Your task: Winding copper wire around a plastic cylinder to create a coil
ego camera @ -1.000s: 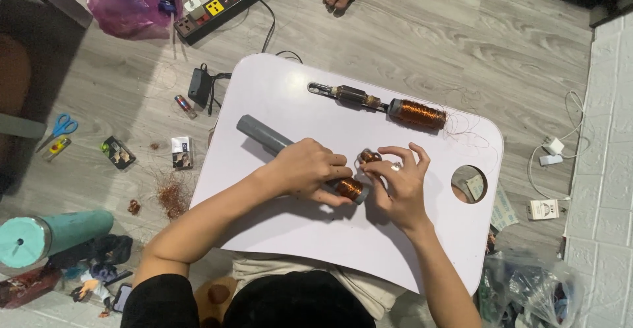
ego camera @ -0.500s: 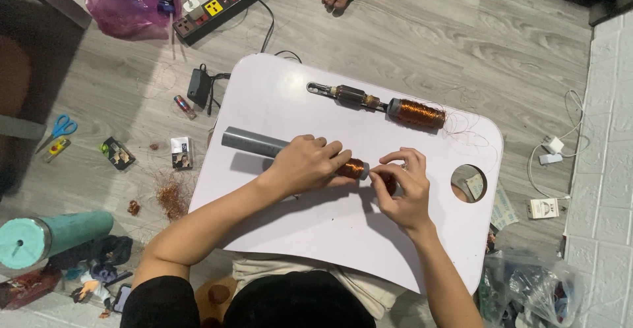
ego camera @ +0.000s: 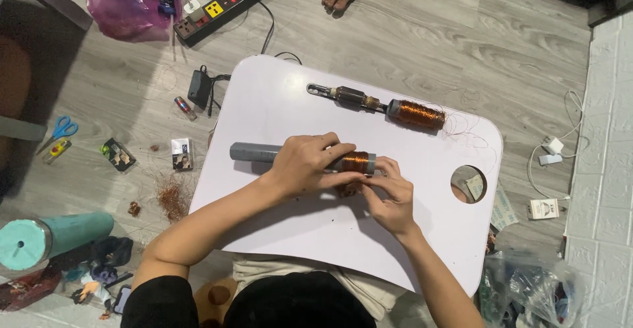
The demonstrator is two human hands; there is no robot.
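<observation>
Centre of the frame: the left hand (ego camera: 306, 166) is closing around a grey plastic tube (ego camera: 254, 152) wound with copper wire (ego camera: 357, 161), which is now lying level across the white lap table (ego camera: 277, 104) rather than tilted as a second ago. The right hand (ego camera: 389, 196) is pinching at the coil's end, so winding appears to be continuing, while a motor armature and copper spool (ego camera: 395, 109) are lying in the upper centre.

A small white printed box (ego camera: 182, 154) and a dark printed packet (ego camera: 119, 156) lie on the floor at nine o'clock of the table (ego camera: 277, 104), while a white labelled packet (ego camera: 544, 208) lies at three o'clock.
</observation>
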